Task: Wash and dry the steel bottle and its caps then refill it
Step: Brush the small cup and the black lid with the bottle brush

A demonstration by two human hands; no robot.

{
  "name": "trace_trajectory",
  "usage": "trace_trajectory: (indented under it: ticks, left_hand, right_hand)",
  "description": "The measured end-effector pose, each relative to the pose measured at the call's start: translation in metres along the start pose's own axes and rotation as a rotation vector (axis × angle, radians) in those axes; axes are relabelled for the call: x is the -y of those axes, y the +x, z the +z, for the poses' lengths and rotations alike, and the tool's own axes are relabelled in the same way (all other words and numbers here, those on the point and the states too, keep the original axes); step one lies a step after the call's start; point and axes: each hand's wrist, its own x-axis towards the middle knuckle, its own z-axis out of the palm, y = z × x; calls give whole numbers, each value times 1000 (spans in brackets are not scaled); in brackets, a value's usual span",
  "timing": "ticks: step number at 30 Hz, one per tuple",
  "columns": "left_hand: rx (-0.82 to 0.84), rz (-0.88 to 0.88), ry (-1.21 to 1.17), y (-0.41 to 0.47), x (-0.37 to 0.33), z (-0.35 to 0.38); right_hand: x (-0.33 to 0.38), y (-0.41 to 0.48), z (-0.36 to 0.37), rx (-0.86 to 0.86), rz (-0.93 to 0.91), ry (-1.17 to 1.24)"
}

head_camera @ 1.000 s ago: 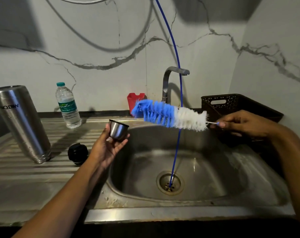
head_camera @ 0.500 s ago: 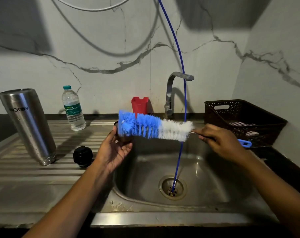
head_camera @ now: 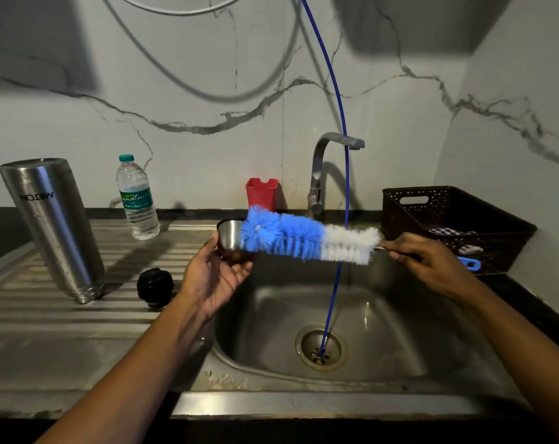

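Steel bottle (head_camera: pixel 55 229) upside down on the drainboard (head_camera: pixel 47 315), left of the sink (head_camera: pixel 383 331), mouth hidden against the ridges. Black cap (head_camera: pixel 155 287) just beside it. Steel cap (head_camera: pixel 230 240) cupped in the left hand (head_camera: pixel 215 277), fingers curled under it, its inside mostly hidden by the brush (head_camera: pixel 307 240). Right hand (head_camera: pixel 422 262) closed on the brush handle, blue end poking out past the knuckles. Compared with half a second ago, brush tip slightly lower and the steel cap more exposed. Brown basket (head_camera: pixel 399 219) at right holding a checked cloth (head_camera: pixel 451 232), partly cut off by its wall. Plastic water bottle (head_camera: pixel 137 200) filled, capped. Blue hose (head_camera: pixel 342 155) running down into the drain.
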Motion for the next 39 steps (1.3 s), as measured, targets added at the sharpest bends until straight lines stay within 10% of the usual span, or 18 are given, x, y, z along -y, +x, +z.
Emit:
trace_trajectory:
  ticks: [39]
  left_hand:
    - [55,1,-27,-8,1,12]
  right_hand:
    - [-2,-3,6,-62,14,57]
